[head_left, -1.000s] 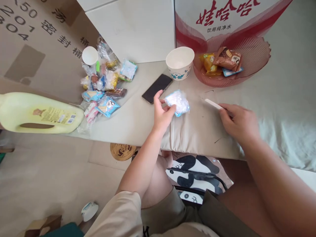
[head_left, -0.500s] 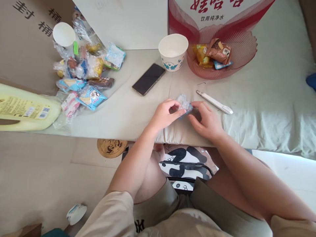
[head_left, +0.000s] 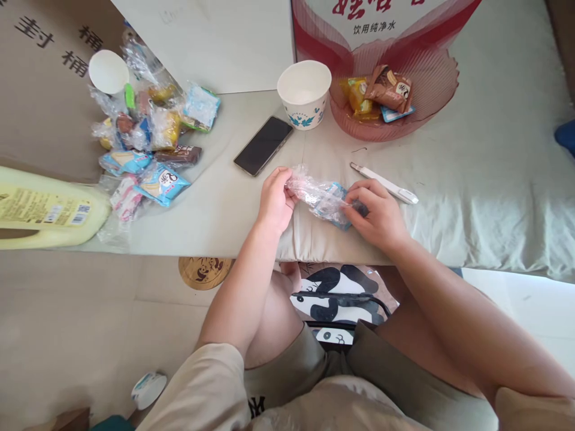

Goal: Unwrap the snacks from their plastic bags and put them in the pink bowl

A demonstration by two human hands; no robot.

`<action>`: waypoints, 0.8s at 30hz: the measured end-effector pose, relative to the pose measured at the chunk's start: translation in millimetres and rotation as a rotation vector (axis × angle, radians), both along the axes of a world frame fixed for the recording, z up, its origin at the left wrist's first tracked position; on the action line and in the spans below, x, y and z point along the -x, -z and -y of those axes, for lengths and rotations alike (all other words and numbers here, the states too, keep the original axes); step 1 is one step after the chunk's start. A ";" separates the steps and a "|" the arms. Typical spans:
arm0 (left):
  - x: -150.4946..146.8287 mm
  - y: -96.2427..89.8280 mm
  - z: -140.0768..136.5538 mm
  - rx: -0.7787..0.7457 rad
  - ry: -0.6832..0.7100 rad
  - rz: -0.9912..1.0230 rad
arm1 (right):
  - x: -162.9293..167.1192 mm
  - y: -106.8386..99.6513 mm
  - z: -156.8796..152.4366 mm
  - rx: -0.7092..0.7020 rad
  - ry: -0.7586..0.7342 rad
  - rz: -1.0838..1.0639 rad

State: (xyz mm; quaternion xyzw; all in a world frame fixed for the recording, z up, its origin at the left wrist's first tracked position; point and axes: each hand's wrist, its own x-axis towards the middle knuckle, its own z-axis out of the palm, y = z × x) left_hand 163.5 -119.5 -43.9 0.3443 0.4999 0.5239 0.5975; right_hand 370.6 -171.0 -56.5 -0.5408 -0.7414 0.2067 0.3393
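Between my hands stretches a crinkled clear plastic wrapper (head_left: 314, 190) with a blue printed part toward the right. My left hand (head_left: 276, 200) pinches its left end between thumb and fingers. On the right end, my right hand (head_left: 375, 212) is closed, with fingertips gripping the film near the blue part. Whether anything lies inside the wrapper I cannot tell. Just beyond my right hand lies a white utility knife (head_left: 386, 184). A dark phone (head_left: 263, 145) rests on the cloth beyond my left hand, beside a white paper cup (head_left: 304, 96) with blue leaf prints.
A pink ribbed bowl (head_left: 431, 102) holds several wrapped snacks. On the left are a pile of packaged snacks (head_left: 148, 131), another white cup (head_left: 108, 72) and a yellow jug (head_left: 54, 209). Boxes stand along the back. The cloth-covered surface (head_left: 215, 221) ends in front of my knees.
The crumpled wrapper has been pulled out into a longer strip. My left hand has moved left with its end, and my right hand has closed on the other end.
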 end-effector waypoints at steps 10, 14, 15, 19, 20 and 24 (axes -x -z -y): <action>10.0 5.4 0.4 -0.004 -0.144 -0.176 | -9.8 -12.4 6.2 -0.053 0.199 -0.049; 12.1 6.9 -0.6 0.002 -0.145 -0.292 | -12.2 -11.5 6.9 -0.068 0.235 -0.230; 13.6 7.7 -0.9 0.001 -0.149 -0.325 | -13.7 -9.7 6.5 -0.056 0.249 -0.294; 24.2 14.2 -2.2 -0.050 -0.173 -0.506 | -23.8 -0.5 1.0 0.051 0.383 -0.445; 27.3 16.5 -2.9 -0.067 -0.160 -0.559 | -26.7 1.0 -1.3 0.062 0.425 -0.478; 32.8 23.9 -6.4 -0.249 -0.009 -0.741 | -35.5 -1.3 -7.6 0.079 0.517 -0.743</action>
